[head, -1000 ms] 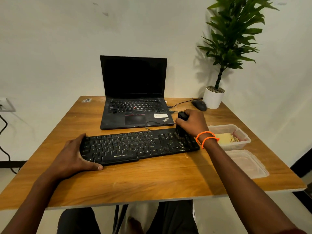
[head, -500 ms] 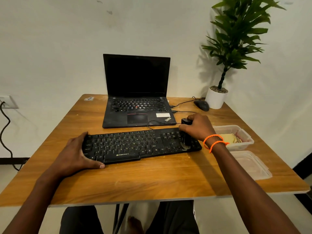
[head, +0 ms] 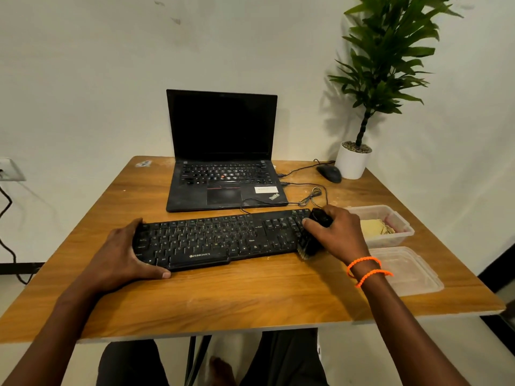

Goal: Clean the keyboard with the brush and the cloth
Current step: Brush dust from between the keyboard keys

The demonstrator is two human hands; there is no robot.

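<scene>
A black keyboard (head: 217,240) lies across the middle of the wooden table (head: 250,296). My left hand (head: 125,254) grips its left end, thumb along the front edge. My right hand (head: 338,235) holds a black brush (head: 312,243) over the keyboard's right end, bristles down at the near right corner. A yellowish cloth (head: 373,227) lies in a clear plastic container (head: 401,221) just right of the keyboard.
An open black laptop (head: 223,162) stands behind the keyboard, with cables (head: 309,196) trailing to its right. A black mouse (head: 329,173) and a potted plant (head: 354,162) sit at the back right corner. The clear lid (head: 409,274) lies near the right edge.
My right hand has drawn the brush toward me along the keyboard's right end, from the back row to the near corner. My left hand has stayed on the left end.
</scene>
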